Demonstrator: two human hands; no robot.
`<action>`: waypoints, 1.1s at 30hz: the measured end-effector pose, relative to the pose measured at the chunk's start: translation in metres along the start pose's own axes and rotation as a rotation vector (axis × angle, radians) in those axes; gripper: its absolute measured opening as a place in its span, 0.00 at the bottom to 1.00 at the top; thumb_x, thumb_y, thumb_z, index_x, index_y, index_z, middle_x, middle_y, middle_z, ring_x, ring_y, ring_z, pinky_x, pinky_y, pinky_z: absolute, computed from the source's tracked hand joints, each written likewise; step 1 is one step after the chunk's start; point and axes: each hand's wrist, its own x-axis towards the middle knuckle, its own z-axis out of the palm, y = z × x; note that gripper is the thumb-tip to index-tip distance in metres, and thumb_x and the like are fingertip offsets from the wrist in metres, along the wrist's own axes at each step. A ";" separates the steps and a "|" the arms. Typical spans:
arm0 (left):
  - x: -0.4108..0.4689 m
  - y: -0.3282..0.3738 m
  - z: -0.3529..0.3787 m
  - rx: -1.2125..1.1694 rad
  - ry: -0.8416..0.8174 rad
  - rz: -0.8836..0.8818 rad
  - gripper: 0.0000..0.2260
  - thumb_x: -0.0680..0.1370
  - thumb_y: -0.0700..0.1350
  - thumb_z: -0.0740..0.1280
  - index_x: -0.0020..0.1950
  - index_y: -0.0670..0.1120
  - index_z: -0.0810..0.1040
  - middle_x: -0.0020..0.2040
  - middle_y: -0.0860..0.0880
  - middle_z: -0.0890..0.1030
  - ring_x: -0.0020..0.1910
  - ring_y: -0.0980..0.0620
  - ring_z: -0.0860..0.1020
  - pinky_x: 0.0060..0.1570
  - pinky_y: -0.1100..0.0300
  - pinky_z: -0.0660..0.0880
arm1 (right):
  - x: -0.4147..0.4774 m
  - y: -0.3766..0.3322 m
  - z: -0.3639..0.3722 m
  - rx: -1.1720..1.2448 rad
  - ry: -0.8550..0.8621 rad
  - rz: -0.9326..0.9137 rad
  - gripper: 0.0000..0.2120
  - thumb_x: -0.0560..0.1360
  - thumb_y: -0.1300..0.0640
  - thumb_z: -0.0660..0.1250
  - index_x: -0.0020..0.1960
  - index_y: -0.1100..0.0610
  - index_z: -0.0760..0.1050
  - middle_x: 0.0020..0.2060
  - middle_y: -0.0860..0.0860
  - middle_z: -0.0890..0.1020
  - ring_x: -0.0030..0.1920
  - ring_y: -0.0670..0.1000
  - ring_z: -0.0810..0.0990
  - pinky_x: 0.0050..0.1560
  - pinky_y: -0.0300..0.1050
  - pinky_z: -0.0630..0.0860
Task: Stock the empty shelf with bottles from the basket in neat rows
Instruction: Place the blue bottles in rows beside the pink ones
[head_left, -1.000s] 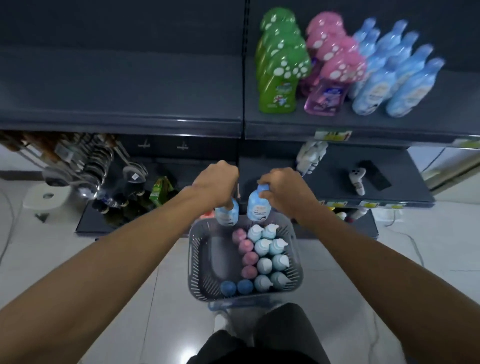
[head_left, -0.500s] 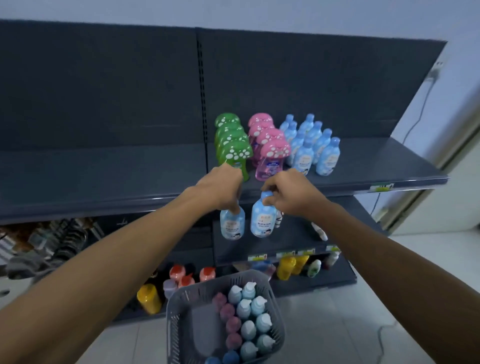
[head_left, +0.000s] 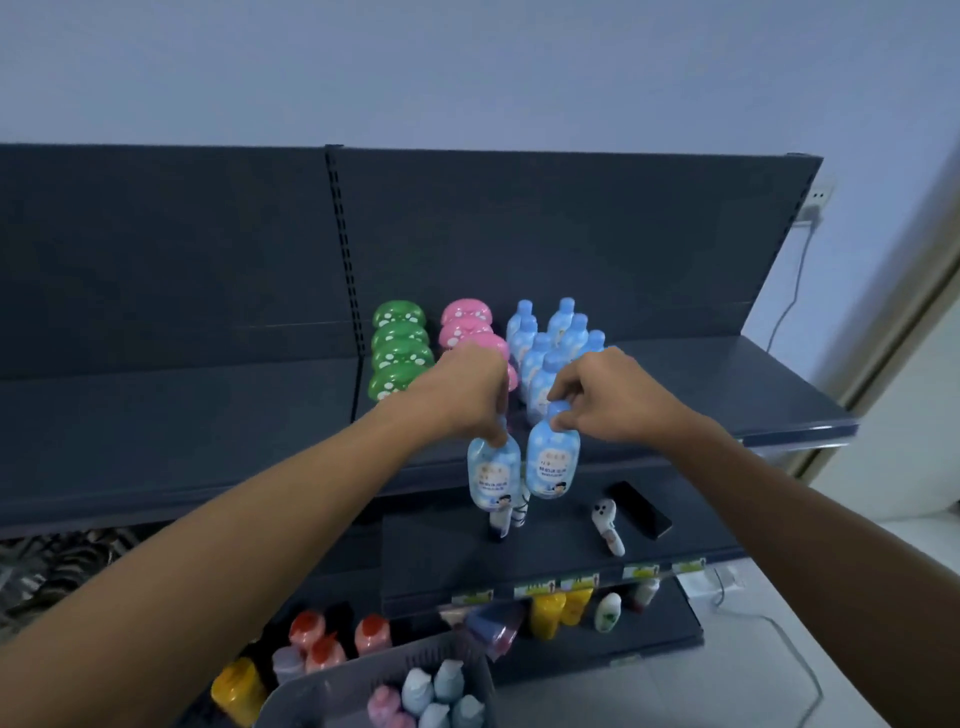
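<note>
Two hands each pinched a bottle by its neck, fingers curled round the cap: the left hand (head_left: 467, 395) held the left pale-blue plastic bottle (head_left: 493, 475), the right hand (head_left: 608, 400) the right pale-blue plastic bottle (head_left: 552, 462), side by side in the air before the dark grey metal top shelf (head_left: 182, 431); on it stood rows of green spotted-cap bottles (head_left: 400, 353), pink spotted-cap bottles (head_left: 467, 325) and small blue bottles (head_left: 550, 343) against the dark back panel (head_left: 571, 234). Above rose a pale bluish wall (head_left: 467, 73) with a socket and hanging cable (head_left: 818, 200) at right; the grey slotted plastic basket (head_left: 353, 686), bottles inside, sat low near pale floor tiles (head_left: 779, 675).
</note>
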 end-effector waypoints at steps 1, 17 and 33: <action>0.011 0.007 0.002 -0.005 0.002 -0.002 0.13 0.64 0.49 0.82 0.45 0.47 0.87 0.41 0.50 0.86 0.39 0.52 0.82 0.41 0.54 0.82 | 0.004 0.014 -0.005 0.002 -0.009 -0.003 0.08 0.67 0.54 0.77 0.45 0.50 0.84 0.31 0.35 0.77 0.36 0.34 0.76 0.35 0.29 0.66; 0.189 0.122 0.029 -0.109 0.005 -0.067 0.11 0.65 0.50 0.81 0.44 0.49 0.86 0.36 0.59 0.81 0.37 0.63 0.75 0.40 0.59 0.78 | 0.096 0.228 -0.057 -0.010 -0.107 -0.120 0.08 0.61 0.49 0.79 0.39 0.46 0.83 0.31 0.37 0.82 0.36 0.35 0.80 0.36 0.34 0.75; 0.322 0.135 0.048 -0.165 -0.010 -0.258 0.12 0.65 0.50 0.83 0.45 0.51 0.86 0.40 0.58 0.84 0.43 0.58 0.81 0.46 0.54 0.83 | 0.197 0.320 -0.044 0.058 -0.066 -0.120 0.07 0.65 0.52 0.79 0.42 0.49 0.84 0.35 0.40 0.82 0.41 0.43 0.81 0.43 0.40 0.77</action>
